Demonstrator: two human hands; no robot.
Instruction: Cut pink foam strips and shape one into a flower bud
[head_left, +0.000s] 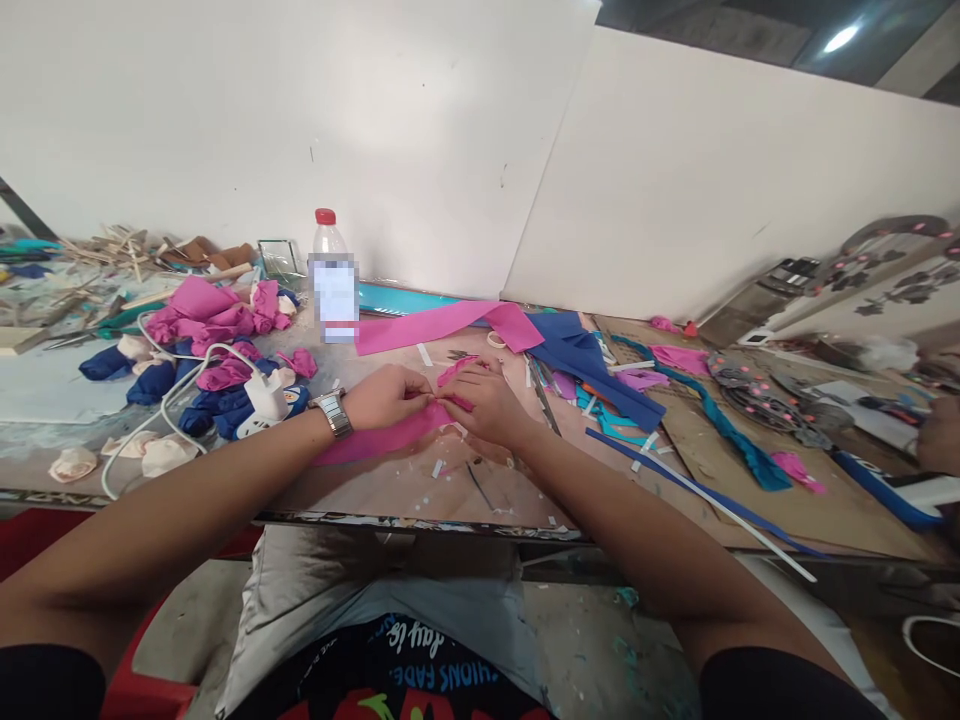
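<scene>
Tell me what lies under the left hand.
A pink strip shows beneath the left hand, over the tabletop; whatever the hand and forearm cover cannot be seen.

We've got a low lane along the near edge of the surface (360, 490), between the forearms (225, 475), small scraps (437, 468) only. Left, we're blocked by crumpled bundles (206, 312) and a corded white charger (266, 398) near the watch (334, 413). Upright bottle (328, 240) stands beyond the left fingers (411, 383). Far pink strip (427, 328) and blue piece (574, 350) lie low; we can pass over them, wall (420, 150) behind.
</scene>
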